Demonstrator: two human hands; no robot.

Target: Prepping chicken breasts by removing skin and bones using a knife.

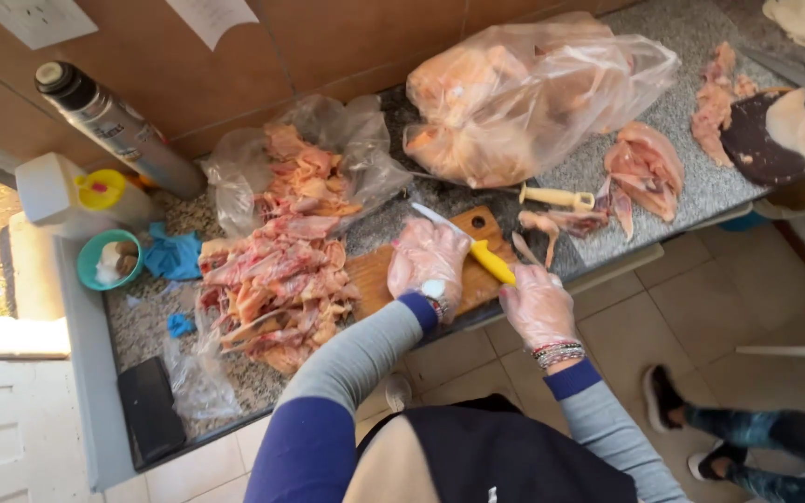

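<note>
My left hand (428,264), in a thin clear glove, rests with spread fingers on a wooden cutting board (376,277) on the granite counter. My right hand (538,304), also gloved, grips the yellow handle of a knife (466,240) whose blade points up and left over the board. A large heap of raw chicken bones and scraps (277,284) lies just left of the board. Whether meat lies under my left hand is hidden.
A clear bag of raw chicken (514,98) sits behind the board; more chicken pieces (643,168) and a pale-handled tool (559,197) lie to the right. A steel bottle (114,126), teal bowl (109,259), blue cloth (171,254) and dark phone (151,410) stand left. Another person's legs (757,433) are bottom right.
</note>
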